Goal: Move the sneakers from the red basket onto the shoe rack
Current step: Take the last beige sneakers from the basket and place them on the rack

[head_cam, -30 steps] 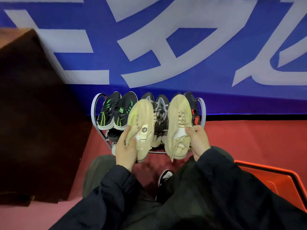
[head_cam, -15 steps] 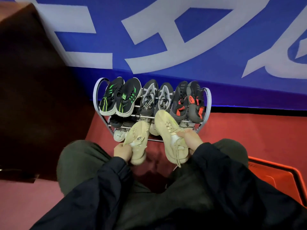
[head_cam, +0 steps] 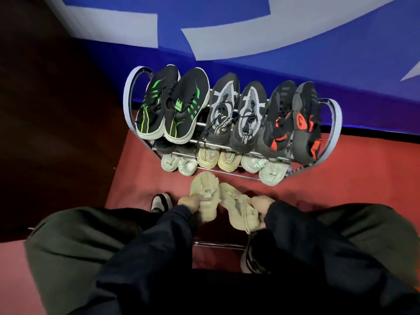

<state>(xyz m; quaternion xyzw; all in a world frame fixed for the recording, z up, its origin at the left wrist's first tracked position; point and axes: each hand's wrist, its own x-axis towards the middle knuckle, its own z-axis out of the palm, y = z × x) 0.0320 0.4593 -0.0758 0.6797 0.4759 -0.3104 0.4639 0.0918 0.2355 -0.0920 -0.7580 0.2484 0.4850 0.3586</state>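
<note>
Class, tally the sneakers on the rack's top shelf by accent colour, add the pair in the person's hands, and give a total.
Black with green: 2
Black with grey-white pattern: 2
Black with red-orange: 2
Beige, left hand and right hand: 2
Total: 8

Two beige knit sneakers sit low, just in front of the shoe rack (head_cam: pixel 334 137), toes aimed at its bottom rail. The left beige sneaker (head_cam: pixel 205 194) points nearly straight at the rack; the right beige sneaker (head_cam: pixel 238 208) angles in, their toes close together. On the rack's top tier: a black-green pair (head_cam: pixel 175 105), a grey patterned pair (head_cam: pixel 236 114), a black-red pair (head_cam: pixel 293 123). Pale sneakers (head_cam: pixel 218 159) line the tier below.
</note>
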